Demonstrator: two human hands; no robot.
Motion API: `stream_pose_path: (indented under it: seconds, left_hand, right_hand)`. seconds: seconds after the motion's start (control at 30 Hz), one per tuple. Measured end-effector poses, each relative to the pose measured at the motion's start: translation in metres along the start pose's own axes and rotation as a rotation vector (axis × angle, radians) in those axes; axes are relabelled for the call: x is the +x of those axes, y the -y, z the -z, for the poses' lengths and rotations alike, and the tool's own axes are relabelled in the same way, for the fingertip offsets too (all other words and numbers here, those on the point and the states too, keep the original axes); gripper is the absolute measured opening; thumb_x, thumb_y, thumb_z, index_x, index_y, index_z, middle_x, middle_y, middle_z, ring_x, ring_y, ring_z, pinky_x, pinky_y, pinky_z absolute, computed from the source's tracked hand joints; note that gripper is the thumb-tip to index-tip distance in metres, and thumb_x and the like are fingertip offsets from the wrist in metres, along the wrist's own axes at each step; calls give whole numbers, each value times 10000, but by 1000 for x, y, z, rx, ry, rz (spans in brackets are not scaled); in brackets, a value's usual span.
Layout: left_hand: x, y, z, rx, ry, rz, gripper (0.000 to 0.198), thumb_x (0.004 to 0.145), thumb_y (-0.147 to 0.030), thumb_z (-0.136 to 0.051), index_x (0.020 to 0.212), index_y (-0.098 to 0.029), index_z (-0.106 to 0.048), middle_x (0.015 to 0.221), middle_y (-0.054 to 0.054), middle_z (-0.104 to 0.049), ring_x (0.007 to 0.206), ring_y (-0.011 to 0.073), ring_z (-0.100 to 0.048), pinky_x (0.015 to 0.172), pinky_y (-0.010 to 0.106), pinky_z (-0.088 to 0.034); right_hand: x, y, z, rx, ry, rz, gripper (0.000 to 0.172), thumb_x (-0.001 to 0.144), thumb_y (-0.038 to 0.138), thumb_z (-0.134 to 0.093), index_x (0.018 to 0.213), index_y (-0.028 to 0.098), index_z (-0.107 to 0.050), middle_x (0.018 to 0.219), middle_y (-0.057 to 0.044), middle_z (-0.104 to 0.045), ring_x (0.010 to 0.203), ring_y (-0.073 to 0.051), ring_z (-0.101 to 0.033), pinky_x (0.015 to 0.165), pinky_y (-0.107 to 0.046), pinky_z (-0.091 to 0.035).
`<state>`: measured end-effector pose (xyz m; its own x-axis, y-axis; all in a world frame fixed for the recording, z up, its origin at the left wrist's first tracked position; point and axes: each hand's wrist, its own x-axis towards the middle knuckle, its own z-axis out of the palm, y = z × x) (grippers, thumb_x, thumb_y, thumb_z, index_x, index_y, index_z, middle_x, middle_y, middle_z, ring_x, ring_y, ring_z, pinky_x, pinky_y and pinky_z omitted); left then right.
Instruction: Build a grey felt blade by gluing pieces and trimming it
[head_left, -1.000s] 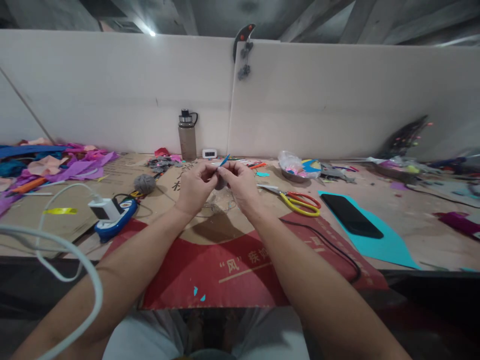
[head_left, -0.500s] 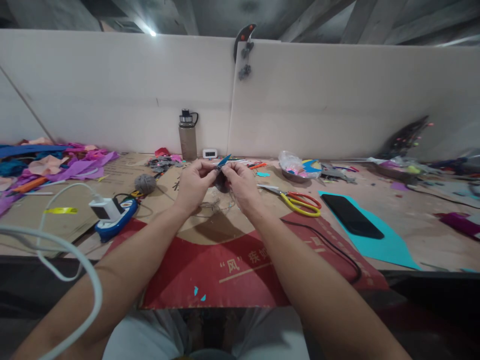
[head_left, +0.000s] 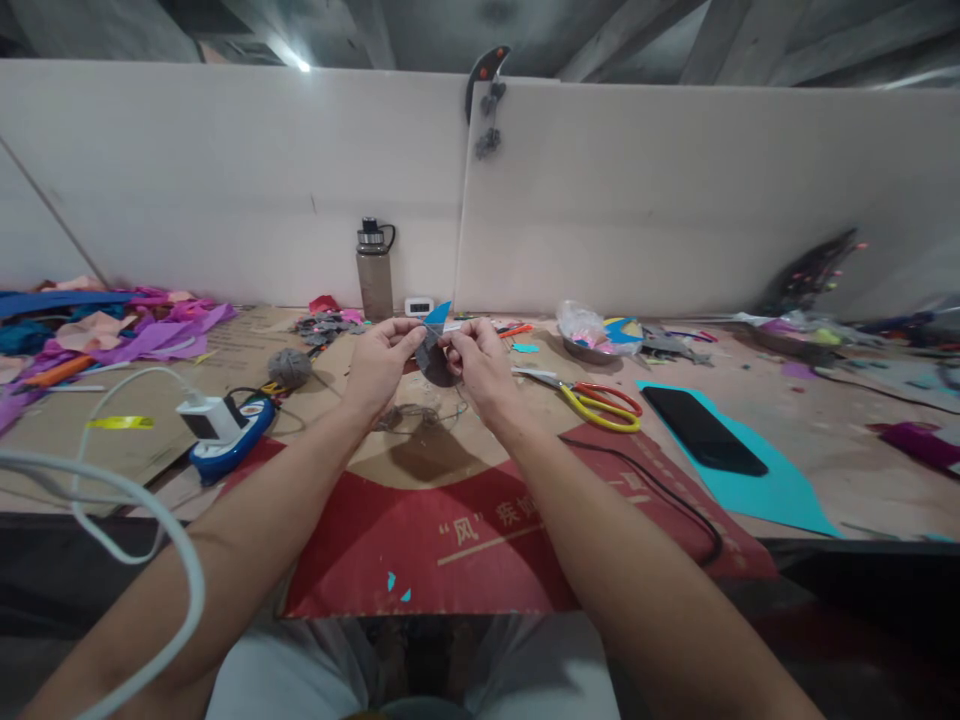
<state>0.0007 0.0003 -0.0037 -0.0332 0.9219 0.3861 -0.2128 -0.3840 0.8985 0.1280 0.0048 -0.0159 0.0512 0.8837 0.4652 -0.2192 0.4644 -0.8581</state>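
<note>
Between my hands, above the cardboard, is a dark grey rounded piece [head_left: 433, 362], perhaps felt, with a blue pointed piece [head_left: 438, 314] standing up from its top. My left hand [head_left: 384, 362] pinches its upper left edge between thumb and fingers. On the opposite edge, the closed thumb and fingertips of my right hand [head_left: 478, 362] grip the same grey piece. Thin loose thread [head_left: 420, 418] lies on the cardboard just below. How the blue and grey parts join is too small to make out.
Red-and-yellow-handled scissors [head_left: 600, 402] lie right of my hands, near a black phone [head_left: 705, 430] on turquoise sheet. To the left are a grey yarn ball [head_left: 289, 368] and a blue power strip [head_left: 232, 445] with a white cable. A bottle [head_left: 374, 275] stands at the back.
My hands have spread slightly apart, so more of the grey piece shows between them. The blue point has shifted a little left and tilted more upright.
</note>
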Motion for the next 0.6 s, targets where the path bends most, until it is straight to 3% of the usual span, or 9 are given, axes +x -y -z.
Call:
stream_pose_path:
  seconds: [0.2,0.4,0.6]
  left_hand:
    - [1,1,0,-60,-7,29,325,623,-357,-766,841,-142,-658,751,27,-680,626,111,-618,617,245,-515]
    - [6,3,2,-70,-113,6,233,630,-326,-752,754,-164,-640,665,-15,-615,537,85,-541,497,198,-426]
    - [15,2,11,-102,-195,-59,166,644,-285,-715,730,-177,-624,645,-24,-595,541,83,-518,503,190,-404]
  right_hand:
    - [-3,4,0,-146,25,76,101,789,260,-494,774,227,-399,777,20,-527,676,-106,-454,596,-240,-360]
    - [-6,3,-1,-237,90,118,108,808,276,-492,770,226,-403,754,26,-497,662,-106,-428,612,-249,-350]
    - [-10,5,-2,-391,143,148,103,803,272,-488,744,220,-421,684,42,-452,635,-113,-415,633,-268,-334]
